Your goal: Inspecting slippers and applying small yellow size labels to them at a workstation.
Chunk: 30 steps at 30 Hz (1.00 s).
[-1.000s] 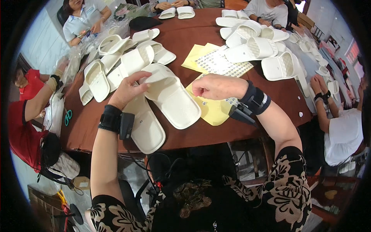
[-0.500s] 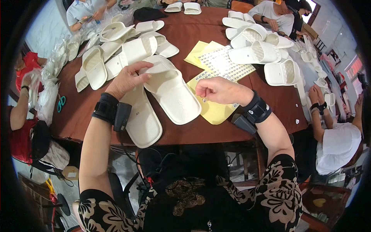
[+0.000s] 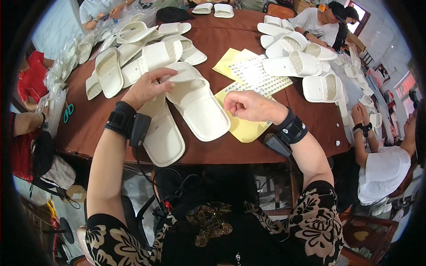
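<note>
Two white slippers lie in front of me on the brown tablecloth. My left hand is closed, thumb and fingers gripping the strap of the right-hand slipper. The other slipper lies to its left, partly under my left hand, with a small printed mark on its insole. My right hand hovers just right of the held slipper, thumb and fingertips pinched together; anything between them is too small to make out. Beneath and behind it lie yellow backing paper and a white sheet of small round stickers.
White slippers are piled at the left and right. Clear plastic bags line the left table edge, near teal scissors. A black cap lies at the back. Other people sit around the table.
My hands keep nearly the same pose, the left still on the slipper strap and the right still pinched beside the slipper. The view has shifted slightly.
</note>
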Each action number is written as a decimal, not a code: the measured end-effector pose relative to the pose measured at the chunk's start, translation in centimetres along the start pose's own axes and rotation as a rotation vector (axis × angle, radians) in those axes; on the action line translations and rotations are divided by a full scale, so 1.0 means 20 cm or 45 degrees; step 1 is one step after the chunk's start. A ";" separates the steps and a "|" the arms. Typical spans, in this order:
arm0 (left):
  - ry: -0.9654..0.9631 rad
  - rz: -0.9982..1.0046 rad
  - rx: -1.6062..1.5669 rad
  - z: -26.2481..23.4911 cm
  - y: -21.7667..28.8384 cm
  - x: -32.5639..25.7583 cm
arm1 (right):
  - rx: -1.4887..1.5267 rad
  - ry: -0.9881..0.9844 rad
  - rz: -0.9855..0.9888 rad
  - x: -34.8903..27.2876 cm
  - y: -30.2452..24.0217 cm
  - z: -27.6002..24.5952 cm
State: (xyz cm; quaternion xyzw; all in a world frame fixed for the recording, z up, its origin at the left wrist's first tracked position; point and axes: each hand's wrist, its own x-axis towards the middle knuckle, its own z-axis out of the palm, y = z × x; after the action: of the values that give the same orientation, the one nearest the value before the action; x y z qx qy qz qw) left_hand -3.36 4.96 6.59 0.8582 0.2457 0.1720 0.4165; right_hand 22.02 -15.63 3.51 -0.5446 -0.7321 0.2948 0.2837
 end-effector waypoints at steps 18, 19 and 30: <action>-0.047 -0.022 -0.158 0.00 -0.04 0.00 | 0.084 0.025 -0.053 0.19 -0.15 0.00; -0.032 -0.001 -0.109 0.00 -0.03 0.00 | 0.011 0.020 0.003 0.22 -0.15 0.01; -0.041 0.002 -0.070 0.00 -0.10 0.02 | -0.120 -0.028 -0.011 0.32 -0.05 0.05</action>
State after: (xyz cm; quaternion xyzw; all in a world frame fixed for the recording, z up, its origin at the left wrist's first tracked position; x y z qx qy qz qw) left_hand -3.60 6.17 5.06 0.8492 0.2335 0.1651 0.4438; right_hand 19.02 -9.81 4.16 -0.5511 -0.7506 0.2647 0.2507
